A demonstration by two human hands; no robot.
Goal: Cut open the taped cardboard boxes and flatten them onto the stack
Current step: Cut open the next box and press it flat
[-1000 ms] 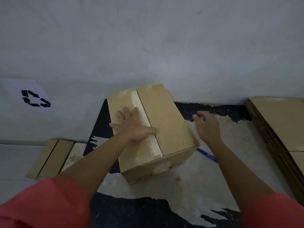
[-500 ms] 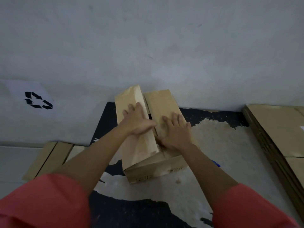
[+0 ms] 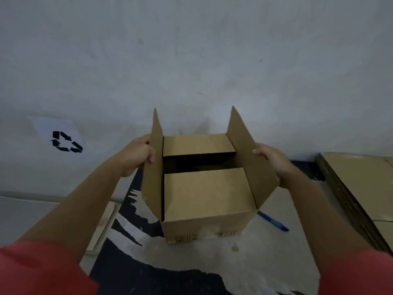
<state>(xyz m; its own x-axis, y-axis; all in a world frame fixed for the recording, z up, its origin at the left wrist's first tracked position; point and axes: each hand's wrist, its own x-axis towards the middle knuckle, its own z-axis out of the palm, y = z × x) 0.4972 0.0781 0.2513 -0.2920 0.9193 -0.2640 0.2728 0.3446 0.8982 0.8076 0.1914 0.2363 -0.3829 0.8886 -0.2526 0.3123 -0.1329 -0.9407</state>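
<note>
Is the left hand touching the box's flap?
Touching. The head view shows the left hand gripping the upright left flap of the box, thumb curled over its edge onto the inner face. The right hand grips the right flap likewise.

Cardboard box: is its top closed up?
No, the left hand and right hand hold the side flaps of the cardboard box upright, and a dark gap shows between its inner flaps.

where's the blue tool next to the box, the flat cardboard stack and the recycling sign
blue tool (image 3: 273, 221): head view, middle of its body
flat cardboard stack (image 3: 357, 184): head view, bare face of the top sheet
recycling sign (image 3: 67, 142): head view, middle of the sheet, among the black arrows
</note>
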